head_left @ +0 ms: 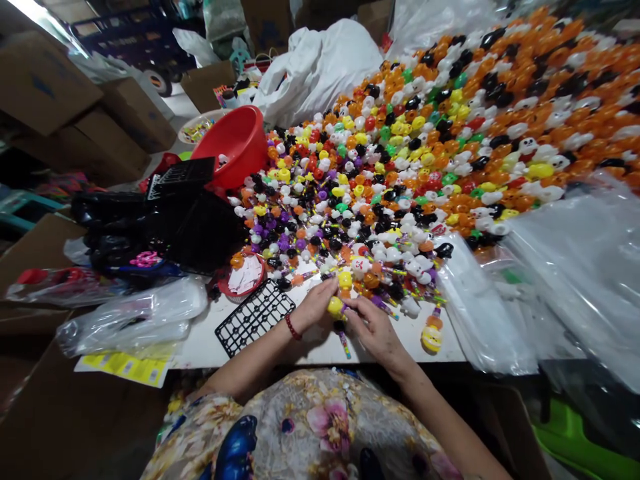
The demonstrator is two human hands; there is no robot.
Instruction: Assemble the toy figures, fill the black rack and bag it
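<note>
My left hand (318,308) and my right hand (373,328) meet over the near edge of the white table, fingers closed. Between them is a small toy with a round yellow head (335,307) and a purple part; both hands appear to grip it. A tube filled with colourful bits (344,343) points down below it, and whether the two are joined is hard to see. Another yellow toy head (345,280) lies just beyond my left fingertips. To the right of my right hand rests an orange-and-yellow toy (431,335) with a purple stem.
A large heap of small plastic toy heads (400,153) covers the table's back and right. At left are a black grid tray (255,317), a red dish of white paper slips (245,275) and a red basin (240,143). Clear plastic bags (483,307) lie at right.
</note>
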